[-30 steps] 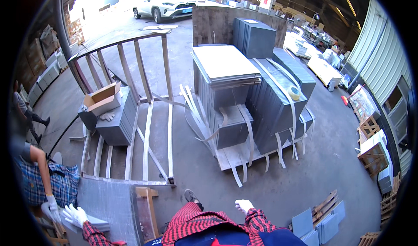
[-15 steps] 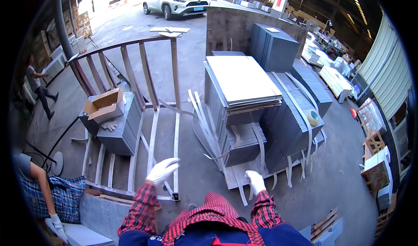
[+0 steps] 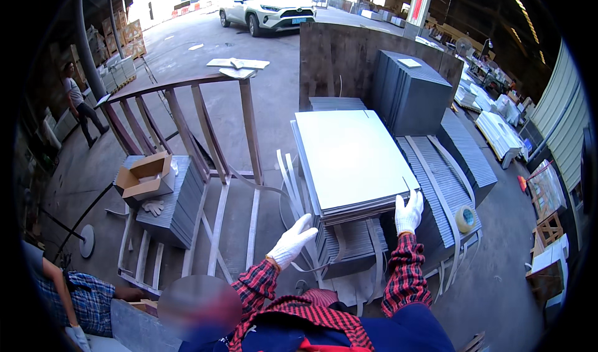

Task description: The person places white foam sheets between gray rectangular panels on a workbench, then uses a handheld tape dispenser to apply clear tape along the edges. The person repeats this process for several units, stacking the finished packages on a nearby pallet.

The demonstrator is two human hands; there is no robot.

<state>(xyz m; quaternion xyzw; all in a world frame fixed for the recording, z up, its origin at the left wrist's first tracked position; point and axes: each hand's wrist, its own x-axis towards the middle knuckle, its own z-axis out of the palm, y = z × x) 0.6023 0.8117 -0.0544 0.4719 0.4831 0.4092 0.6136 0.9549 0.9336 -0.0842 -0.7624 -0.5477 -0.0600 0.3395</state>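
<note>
A stack of white flat panels (image 3: 349, 159) lies on top of upright grey slabs (image 3: 355, 258) in front of me. My left hand (image 3: 293, 241), in a white knit glove, is beside the stack's near left corner with its fingers apart and nothing in them. At the near right corner, my right hand (image 3: 408, 212), gloved alike, has its fingers raised and spread along the edge. Whether it touches the panels I cannot tell. Right of the stack, a roll of tape (image 3: 465, 219) sits on banded grey slabs (image 3: 430, 184).
A metal rack (image 3: 215, 227) at left carries slabs with an open cardboard box (image 3: 146, 176) and a white glove (image 3: 153, 208). Loose straps (image 3: 291, 184) stick up left of the stack. A co-worker in plaid shorts (image 3: 87, 305) is at lower left; another person (image 3: 81, 103) is farther back.
Both hands have moved forward and to the right, up to the near corners of the white panel stack. My view has shifted, and the person at far left has changed position.
</note>
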